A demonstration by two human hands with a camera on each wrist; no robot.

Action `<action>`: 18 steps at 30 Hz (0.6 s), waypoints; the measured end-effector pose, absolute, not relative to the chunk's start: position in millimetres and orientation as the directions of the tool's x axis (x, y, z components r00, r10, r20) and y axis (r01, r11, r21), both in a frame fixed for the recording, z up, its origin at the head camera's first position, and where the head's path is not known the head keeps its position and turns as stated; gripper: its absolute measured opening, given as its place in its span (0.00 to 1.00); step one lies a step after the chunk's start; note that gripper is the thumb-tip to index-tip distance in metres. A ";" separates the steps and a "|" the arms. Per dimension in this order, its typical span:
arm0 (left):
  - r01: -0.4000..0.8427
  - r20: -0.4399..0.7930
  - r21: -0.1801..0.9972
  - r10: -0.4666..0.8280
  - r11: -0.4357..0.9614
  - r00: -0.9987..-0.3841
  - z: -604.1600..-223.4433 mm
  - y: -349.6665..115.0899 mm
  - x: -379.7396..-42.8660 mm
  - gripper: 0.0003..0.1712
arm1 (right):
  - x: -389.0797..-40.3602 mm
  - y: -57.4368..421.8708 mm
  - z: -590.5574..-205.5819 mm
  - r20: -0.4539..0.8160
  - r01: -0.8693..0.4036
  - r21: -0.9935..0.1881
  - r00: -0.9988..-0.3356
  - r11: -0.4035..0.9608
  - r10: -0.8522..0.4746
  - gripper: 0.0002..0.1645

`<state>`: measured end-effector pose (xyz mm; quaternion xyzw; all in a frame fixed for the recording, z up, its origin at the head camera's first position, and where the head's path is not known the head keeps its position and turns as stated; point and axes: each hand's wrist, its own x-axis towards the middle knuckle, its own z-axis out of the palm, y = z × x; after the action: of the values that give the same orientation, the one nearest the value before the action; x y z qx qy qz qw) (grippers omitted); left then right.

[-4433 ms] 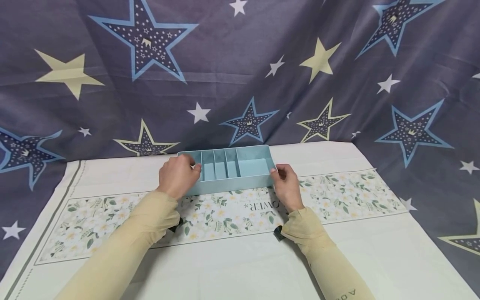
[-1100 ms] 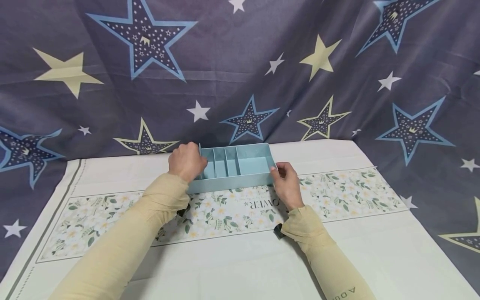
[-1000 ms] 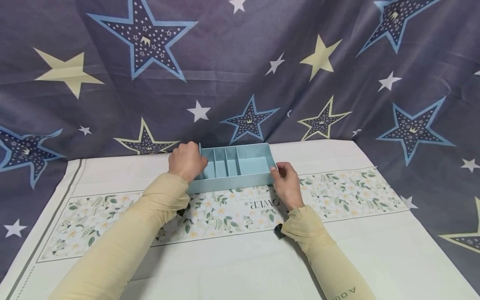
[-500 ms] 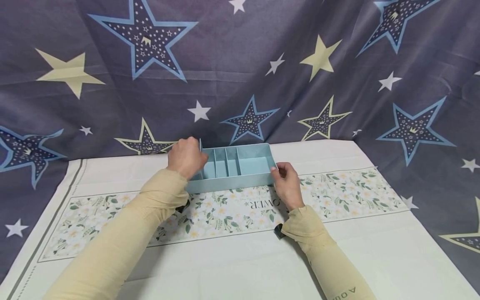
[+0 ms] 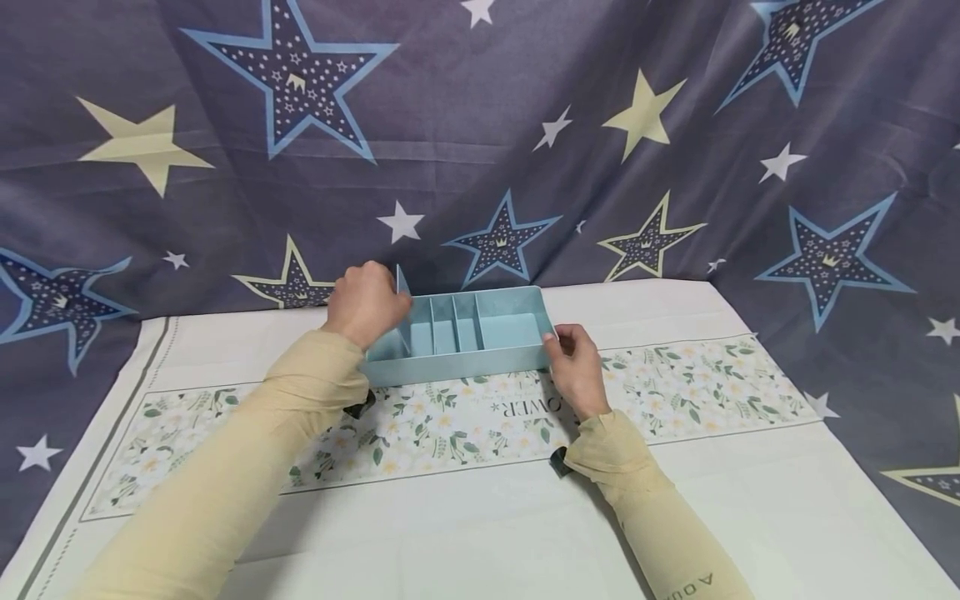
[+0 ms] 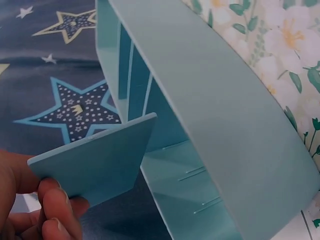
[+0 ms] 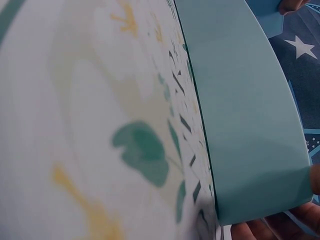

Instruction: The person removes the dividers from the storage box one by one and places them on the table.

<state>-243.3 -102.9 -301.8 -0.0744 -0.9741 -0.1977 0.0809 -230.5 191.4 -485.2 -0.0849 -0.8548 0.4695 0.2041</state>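
A light blue organizer box (image 5: 465,367) lies on the tablecloth, with three thin dividers standing in its middle and a wide compartment at its right. My left hand (image 5: 366,305) pinches a flat blue divider (image 6: 97,160) between thumb and fingers, raised above the box's left part. In the left wrist view, the divider's far edge overlaps the box's opening, and short slot ridges (image 6: 192,172) show on the inner wall. My right hand (image 5: 576,365) grips the box's right end, thumb at the rim and fingers around the outer corner, as the right wrist view also shows.
A white tablecloth (image 5: 465,533) with a flowered band (image 5: 690,383) covers the table under the box. Close behind the box hangs a dark star-printed curtain (image 5: 450,167), which also runs along the right side.
My left hand moved into the box's left part, gripped the divider, then lifted it up and slightly left, so more of it stands above the rim. My right hand stayed on the box's end.
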 end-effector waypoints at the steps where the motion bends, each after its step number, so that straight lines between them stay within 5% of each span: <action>1: 0.175 0.182 0.389 0.110 0.904 -0.977 -300.4 -103.5 -242.3 0.20 | -230.7 191.3 -485.5 0.269 -0.045 -0.838 -0.902 0.544 0.338 0.28; 18: 0.146 0.088 0.687 0.118 0.712 -0.989 -304.2 -100.4 -219.1 0.11 | -230.4 190.2 -485.2 0.245 -0.016 -0.834 -0.907 0.552 0.343 0.24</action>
<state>-219.1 -100.4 -304.2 -0.0713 -0.9250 -0.3727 0.0188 -230.4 190.2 -485.2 -0.0951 -0.8592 0.4638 0.1937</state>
